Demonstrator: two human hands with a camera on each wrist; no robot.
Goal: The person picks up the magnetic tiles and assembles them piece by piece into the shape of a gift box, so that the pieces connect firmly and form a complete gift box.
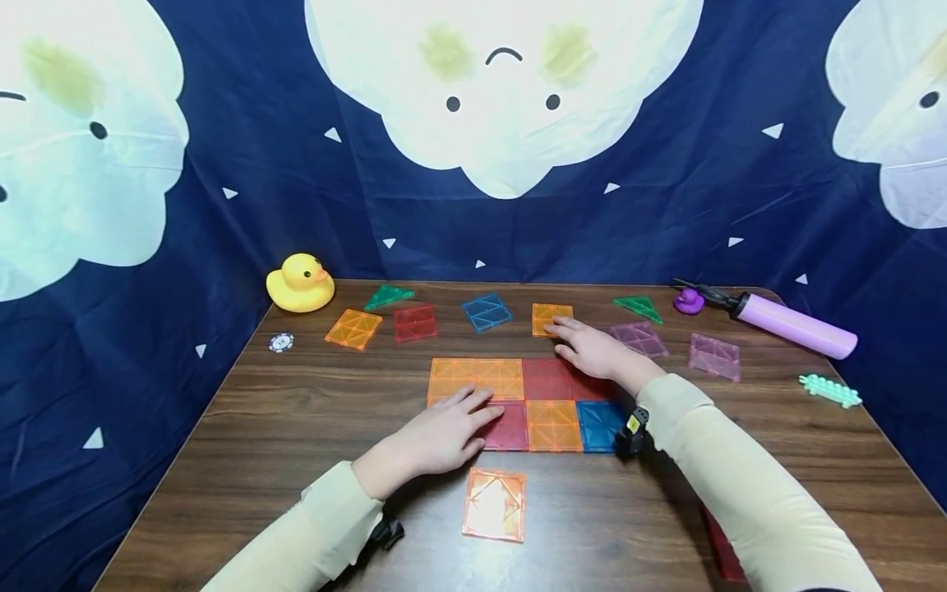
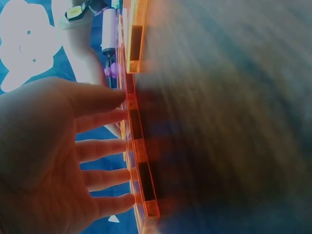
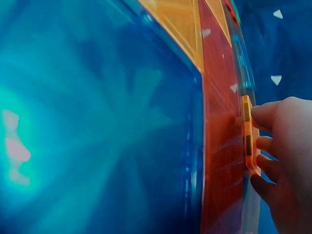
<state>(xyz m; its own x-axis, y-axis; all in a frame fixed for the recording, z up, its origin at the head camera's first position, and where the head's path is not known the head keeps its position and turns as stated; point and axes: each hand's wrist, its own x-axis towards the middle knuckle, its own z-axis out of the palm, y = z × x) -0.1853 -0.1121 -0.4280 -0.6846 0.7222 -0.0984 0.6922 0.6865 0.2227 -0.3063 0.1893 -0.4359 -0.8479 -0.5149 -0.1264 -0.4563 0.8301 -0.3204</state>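
Flat translucent square magnetic tiles lie side by side in a two-row block on the table. The back row shows orange tiles (image 1: 477, 376) and red tiles (image 1: 546, 380); the front row shows a red tile (image 1: 509, 427), an orange tile (image 1: 555, 426) and a blue tile (image 1: 598, 426). My left hand (image 1: 438, 429) rests on the block's left end, fingers spread and nearly straight, partly covering it. Fingertips of my right hand (image 1: 601, 349) touch a separate orange tile (image 1: 546, 316) behind the block; in the right wrist view, the hand (image 3: 292, 156) does not wrap around it.
A lone orange tile (image 1: 494, 506) lies in front. Behind are loose orange (image 1: 353, 329), red (image 1: 416, 322), blue (image 1: 487, 312) and purple tiles (image 1: 714, 356). A yellow duck (image 1: 299, 284), purple duck (image 1: 689, 302), lilac pump (image 1: 799, 325) and mint toy (image 1: 830, 390) stand around.
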